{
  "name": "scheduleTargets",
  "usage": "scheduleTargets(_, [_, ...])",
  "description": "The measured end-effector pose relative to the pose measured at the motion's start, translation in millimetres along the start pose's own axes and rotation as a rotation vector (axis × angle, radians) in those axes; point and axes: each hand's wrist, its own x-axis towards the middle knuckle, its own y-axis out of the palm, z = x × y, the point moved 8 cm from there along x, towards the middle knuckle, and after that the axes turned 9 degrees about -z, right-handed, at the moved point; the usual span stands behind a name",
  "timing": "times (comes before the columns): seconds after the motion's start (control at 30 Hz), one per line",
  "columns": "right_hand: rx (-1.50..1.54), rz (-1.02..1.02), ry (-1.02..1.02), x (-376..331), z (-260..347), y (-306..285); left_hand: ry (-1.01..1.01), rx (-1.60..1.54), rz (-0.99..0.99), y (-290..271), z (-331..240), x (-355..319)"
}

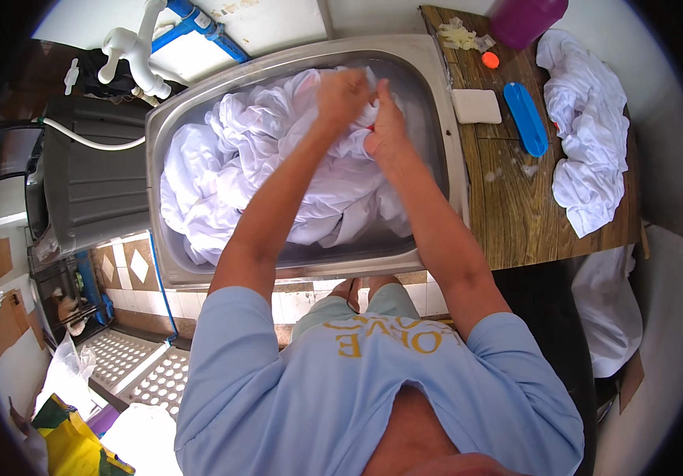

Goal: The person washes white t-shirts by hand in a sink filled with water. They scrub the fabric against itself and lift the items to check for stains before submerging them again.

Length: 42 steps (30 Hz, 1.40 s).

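Observation:
A heap of wet white cloth [270,159] fills most of a metal sink basin [452,159]. Both my arms reach over it to the far right part of the basin. My left hand [343,97] is smeared by motion, its fingers curled near the white fabric. Close beside it, my right hand [387,125] is closed on a bunched part of the white cloth, thumb pointing up. A small red spot shows on the fabric by the right palm. The two hands nearly touch, and the cloth between them is mostly hidden.
Right of the basin, a wooden counter [508,214] carries a white bar [476,106], a blue oblong tray [525,119], an orange cap [490,59], a purple container [525,20] and a bunched white garment [587,135]. A white tap [131,55] stands at the back left.

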Motion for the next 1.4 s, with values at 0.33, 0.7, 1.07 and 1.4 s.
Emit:
scheduleTargets(0.33, [-0.029,0.205,-0.017,12.4,-2.2,2.4,-0.121,-0.119,-0.032,-9.1,1.9,2.9])
scheduleTargets(0.7, [0.053,0.108,0.05,10.7,-14.4,6.7,-0.121,-0.222,-0.007,-15.0,4.4,-7.5])
scheduleTargets(1.07, [-0.05,0.005,0.065,-16.8,0.4,9.2,-0.133,-0.203,0.042,-3.8,16.1,-5.3])
scheduleTargets(1.4, [0.184,0.223,0.085,0.2,-8.4,5.8,0.356,-0.14,-0.048,-0.3,-48.7,-28.8])
